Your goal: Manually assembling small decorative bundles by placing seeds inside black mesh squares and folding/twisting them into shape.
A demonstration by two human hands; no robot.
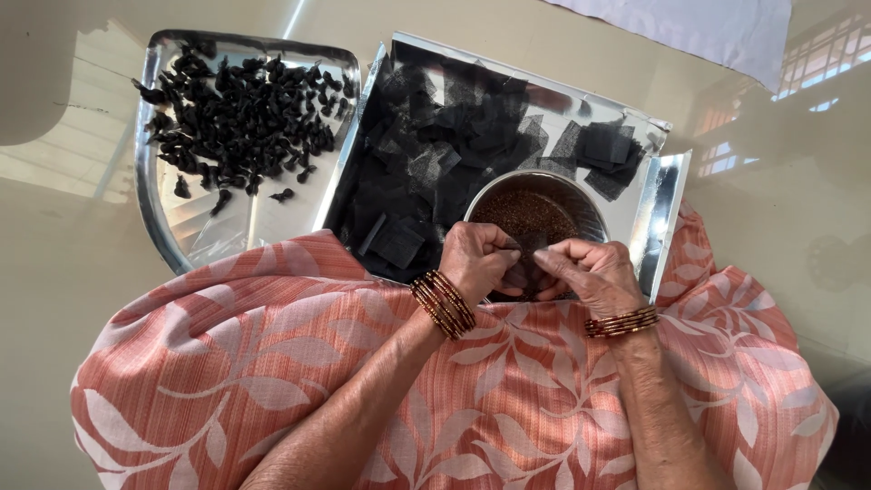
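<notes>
Both hands meet over the near rim of the bowl (535,186), just above the lap. Left hand (478,260) is curled nearly closed, fingertips pinched on a small black mesh piece (524,263); right hand (588,272) is pinched on the same piece from the other side, fingers bent, thumb on top. The piece sits between the two sets of fingertips, mostly hidden by them, so its exact shape can't be told. The bowl is round, steel, filled with fine brown seeds (531,216), and stands in the right part of a shiny rectangular tray (667,204). The rest of that tray holds a loose heap of black mesh squares (435,136), some overlapping, a few folded ones at the near left corner and a few at the far right corner. Left of it, touching or just beside it, is a second steel tray (172,227) with a pile of small black bundles (240,113) in its far half; its near half is mostly bare. Both trays sit on a glossy beige floor (54,236). Red-gold bangles (443,304) on both wrists. Lap is covered by orange cloth (272,363) with pale leaf print.
</notes>
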